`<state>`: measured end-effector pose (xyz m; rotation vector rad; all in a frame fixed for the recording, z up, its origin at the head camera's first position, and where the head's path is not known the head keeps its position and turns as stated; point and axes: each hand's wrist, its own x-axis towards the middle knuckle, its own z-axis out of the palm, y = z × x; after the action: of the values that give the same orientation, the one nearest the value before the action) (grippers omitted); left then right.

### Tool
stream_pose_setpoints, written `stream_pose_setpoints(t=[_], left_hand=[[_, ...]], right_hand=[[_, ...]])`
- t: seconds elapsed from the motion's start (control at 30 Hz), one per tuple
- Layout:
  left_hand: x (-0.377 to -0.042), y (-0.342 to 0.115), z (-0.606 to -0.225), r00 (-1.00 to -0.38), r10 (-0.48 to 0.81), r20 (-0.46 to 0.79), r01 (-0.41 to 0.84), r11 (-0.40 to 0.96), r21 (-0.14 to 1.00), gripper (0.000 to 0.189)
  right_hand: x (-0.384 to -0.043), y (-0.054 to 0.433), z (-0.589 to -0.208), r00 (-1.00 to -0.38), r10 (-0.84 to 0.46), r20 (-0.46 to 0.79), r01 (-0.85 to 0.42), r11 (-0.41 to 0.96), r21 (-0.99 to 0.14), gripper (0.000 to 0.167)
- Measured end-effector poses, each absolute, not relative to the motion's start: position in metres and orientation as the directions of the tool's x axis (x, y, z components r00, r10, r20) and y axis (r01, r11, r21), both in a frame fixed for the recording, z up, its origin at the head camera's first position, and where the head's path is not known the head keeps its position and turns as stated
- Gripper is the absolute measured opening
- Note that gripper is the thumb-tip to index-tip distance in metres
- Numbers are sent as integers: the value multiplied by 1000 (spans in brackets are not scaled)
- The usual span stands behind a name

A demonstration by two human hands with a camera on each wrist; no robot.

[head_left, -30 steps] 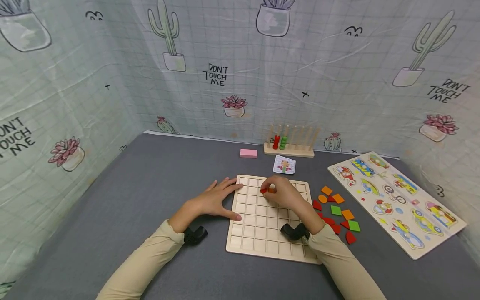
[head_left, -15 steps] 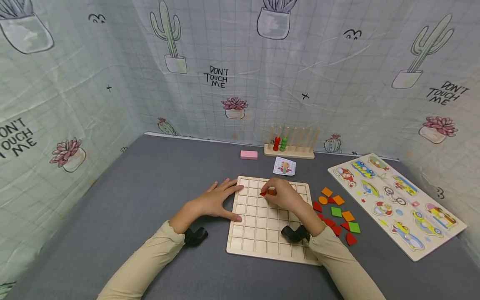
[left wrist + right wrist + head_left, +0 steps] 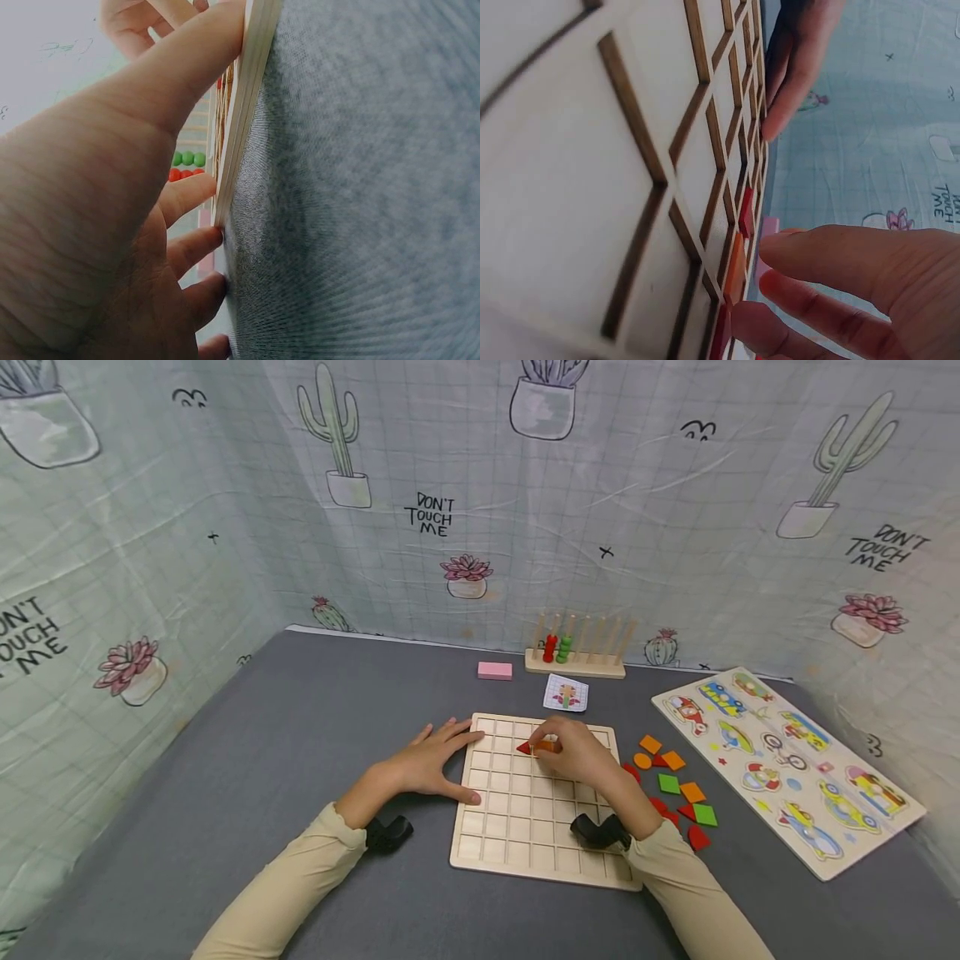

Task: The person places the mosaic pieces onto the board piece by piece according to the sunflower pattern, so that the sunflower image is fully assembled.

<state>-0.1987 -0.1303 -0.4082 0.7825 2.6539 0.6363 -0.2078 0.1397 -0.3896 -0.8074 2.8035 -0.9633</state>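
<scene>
A wooden grid board [image 3: 487, 824] lies flat on the table. My left hand [image 3: 427, 764] rests at its left edge with spread fingers, the thumb on the border; the left wrist view shows the board's side [image 3: 244, 120] close to these fingers. My right hand [image 3: 573, 752] is over the upper middle squares, beside a red triangle tile [image 3: 523, 748] and an orange tile [image 3: 547, 746]. Up close, thumb and fingertips stand apart near the orange tile [image 3: 735, 274], with nothing visibly pinched. Another red tile [image 3: 720, 334] sits below it, partly covered by a finger.
Loose red, orange and green tiles [image 3: 668, 784] lie right of the board. Behind it are a pattern card [image 3: 566, 692], a pink block [image 3: 495, 671] and a peg rack [image 3: 574, 665] with red and green beads. A wooden picture puzzle [image 3: 787, 768] lies far right.
My right hand has shifted slightly right, off the red triangle tile, which now shows more fully. The left hand keeps its place on the board's edge.
</scene>
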Motion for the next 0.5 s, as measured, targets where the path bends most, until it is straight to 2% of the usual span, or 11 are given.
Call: stream_pose_setpoints(t=[0.2, 0.5], left_hand=[[-199, -131, -409, -803, 576, -151, 444, 748, 494, 100], [-199, -131, -409, -805, 572, -158, 434, 749, 501, 99]], right_hand=[[-201, 159, -388, -866, -484, 125, -455, 662, -596, 13], [-191, 193, -388, -908, -414, 64, -367, 712, -599, 15]])
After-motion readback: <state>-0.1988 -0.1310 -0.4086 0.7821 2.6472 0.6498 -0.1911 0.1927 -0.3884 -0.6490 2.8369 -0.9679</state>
